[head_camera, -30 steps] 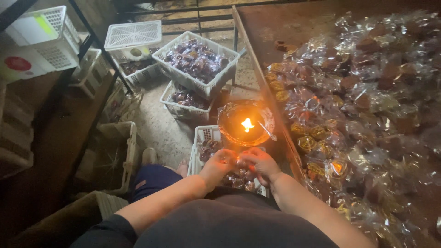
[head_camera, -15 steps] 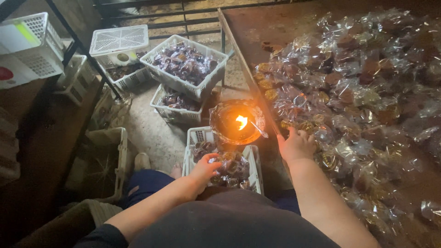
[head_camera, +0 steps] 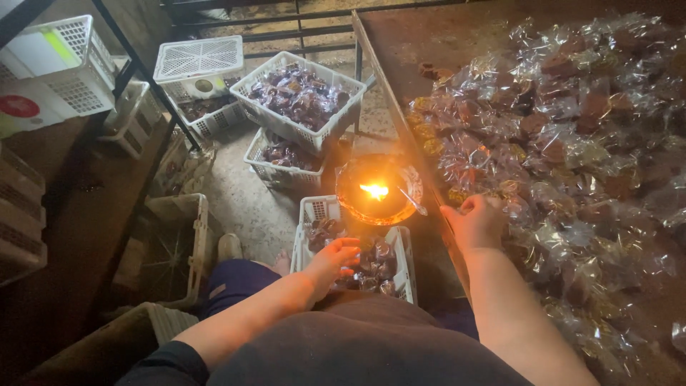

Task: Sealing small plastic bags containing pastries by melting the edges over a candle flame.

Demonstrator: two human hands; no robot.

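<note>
**A:** Item one, nearest?

**B:** Left hand (head_camera: 336, 257): fingers curled, palm down, over the near basket (head_camera: 409, 266), a white slatted one on the floor. It touches or almost touches the dark wrapped sweets (head_camera: 375, 251) inside. I cannot tell whether it holds one.

**A:** Item two?

**B:** Right hand (head_camera: 475, 223): on the near edge of the worktop (head_camera: 443, 36), fingers bent down and drawn together at a clear wrapper. A firm pinch or a mere touch, I cannot tell.

**A:** Where is the stock?

**B:** A pile of wrapped sweets (head_camera: 572, 143) covers most of the worktop. The right hand is at its near-left fringe.

**A:** Between hands and floor?

**B:** A flame dish (head_camera: 375, 191), round and lit, stands on the far end of the near basket, just beside the worktop edge. A thin metal tool (head_camera: 414, 201) rests on its rim.

**A:** Farther out?

**B:** A low basket (head_camera: 259, 163), part filled. Beyond it, a full basket (head_camera: 321, 69) of wrapped sweets. To its left, an upturned white basket (head_camera: 200, 61).

**A:** Step in hand?

**B:** By my reading, sorting: one hand at the pile, one at the basket.

**A:** What does the next move call for?

**B:** Pinching a single wrapper free of its neighbours, and keeping the wrist clear of the flame.
</note>
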